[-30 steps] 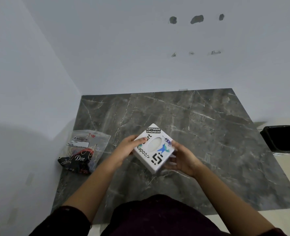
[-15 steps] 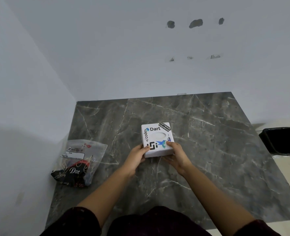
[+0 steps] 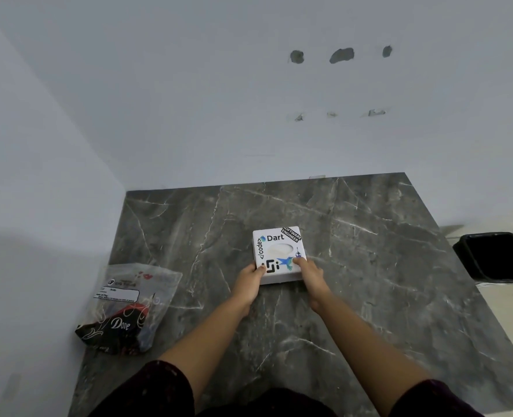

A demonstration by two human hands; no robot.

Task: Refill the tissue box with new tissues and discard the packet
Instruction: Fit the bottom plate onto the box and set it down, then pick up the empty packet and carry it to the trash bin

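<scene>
A white square tissue box [image 3: 276,251] with stickers and an oval top opening rests flat on the dark marble table [image 3: 369,266], near its middle. My left hand [image 3: 249,281] grips the box's near left corner, thumb on top. My right hand [image 3: 311,273] holds the near right corner, fingers on the lid. A clear plastic packet [image 3: 128,308] with a white label and dark "Dove" contents lies at the table's left edge by the wall.
A black bin [image 3: 496,257] stands on the floor off the table's right side. White walls close off the back and the left. The table's right edge drops to a pale tiled floor [image 3: 508,320].
The box was held tilted above the table; both hands turned it square, moved it away from me and set it flat on the marble.
</scene>
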